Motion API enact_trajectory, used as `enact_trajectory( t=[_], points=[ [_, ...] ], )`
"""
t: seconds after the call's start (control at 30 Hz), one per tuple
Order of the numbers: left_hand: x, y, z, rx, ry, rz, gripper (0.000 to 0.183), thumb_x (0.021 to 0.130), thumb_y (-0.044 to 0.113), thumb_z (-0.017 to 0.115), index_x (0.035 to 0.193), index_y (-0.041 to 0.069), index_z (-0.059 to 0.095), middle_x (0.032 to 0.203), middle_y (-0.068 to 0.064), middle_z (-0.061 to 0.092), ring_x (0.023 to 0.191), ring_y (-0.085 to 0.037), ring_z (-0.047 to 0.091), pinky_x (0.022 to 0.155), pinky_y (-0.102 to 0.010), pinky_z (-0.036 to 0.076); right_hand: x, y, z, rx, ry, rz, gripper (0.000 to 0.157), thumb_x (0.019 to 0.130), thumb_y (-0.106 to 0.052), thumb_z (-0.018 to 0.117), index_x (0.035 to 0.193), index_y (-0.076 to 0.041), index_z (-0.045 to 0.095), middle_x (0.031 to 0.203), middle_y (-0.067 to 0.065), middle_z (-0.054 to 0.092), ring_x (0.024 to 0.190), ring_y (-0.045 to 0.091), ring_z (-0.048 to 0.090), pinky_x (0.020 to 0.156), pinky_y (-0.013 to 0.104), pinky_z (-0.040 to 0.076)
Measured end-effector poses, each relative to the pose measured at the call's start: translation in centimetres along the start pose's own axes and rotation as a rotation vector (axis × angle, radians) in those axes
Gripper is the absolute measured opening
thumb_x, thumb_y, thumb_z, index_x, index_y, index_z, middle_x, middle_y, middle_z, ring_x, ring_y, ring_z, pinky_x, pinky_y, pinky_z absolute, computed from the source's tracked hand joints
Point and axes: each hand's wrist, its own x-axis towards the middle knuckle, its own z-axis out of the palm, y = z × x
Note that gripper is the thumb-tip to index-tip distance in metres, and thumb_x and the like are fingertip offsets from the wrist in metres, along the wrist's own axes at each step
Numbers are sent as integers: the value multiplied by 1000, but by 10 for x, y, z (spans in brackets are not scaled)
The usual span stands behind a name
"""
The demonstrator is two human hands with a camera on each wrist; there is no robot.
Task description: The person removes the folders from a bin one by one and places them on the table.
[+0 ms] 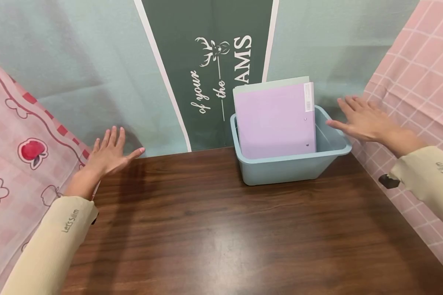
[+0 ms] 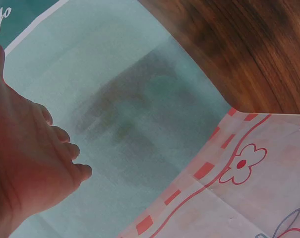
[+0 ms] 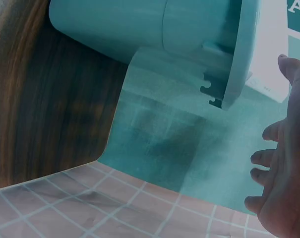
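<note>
Left hand (image 1: 108, 155) and right hand (image 1: 366, 122) spread empty, the step seemingly a pause, while the purple folder (image 1: 275, 121) stands in the blue bin (image 1: 280, 171) on the surface (image 1: 206, 229), any grip calling for reaching inward.

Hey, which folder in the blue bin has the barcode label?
The purple folder in front, barcode label at upper right; the pale green folder behind shows none.

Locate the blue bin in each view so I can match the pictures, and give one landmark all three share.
Head: the blue bin is right of centre, around mid-height.
Left wrist: not in it.
Right wrist: upper middle, appearing sideways, cut off by the top edge.
Shared landmark: the wooden table, bottom in head, upper right in left wrist, left side in right wrist.
</note>
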Motion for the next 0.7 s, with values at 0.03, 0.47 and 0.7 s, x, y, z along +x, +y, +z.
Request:
enact_trajectory(
  t=[0.03,0.47,0.7],
  points=[
    [0,0,1,-5,1,1,104,91,76,27,153,3,-15,158,-25,-19,145,-46,-13,111,-67,-6,0,-1,0,2,-1,-3,89,99,-60,34,155,-1,-3,157,32,-2,145,49,-6,112,68,2],
    [5,4,4,3,10,32,105,91,77,27,154,3,-13,159,-23,-17,146,-44,-11,113,-66,-5,4,-16,7,19,14,-59,90,98,-59,37,154,4,4,158,31,1,147,44,-2,116,61,1],
    [9,13,6,22,15,61,104,91,76,27,154,2,-12,159,-24,-16,146,-44,-10,114,-65,-3,5,-22,12,-5,13,-87,90,98,-59,38,153,7,10,158,31,6,146,45,3,116,61,6]
  ],
)
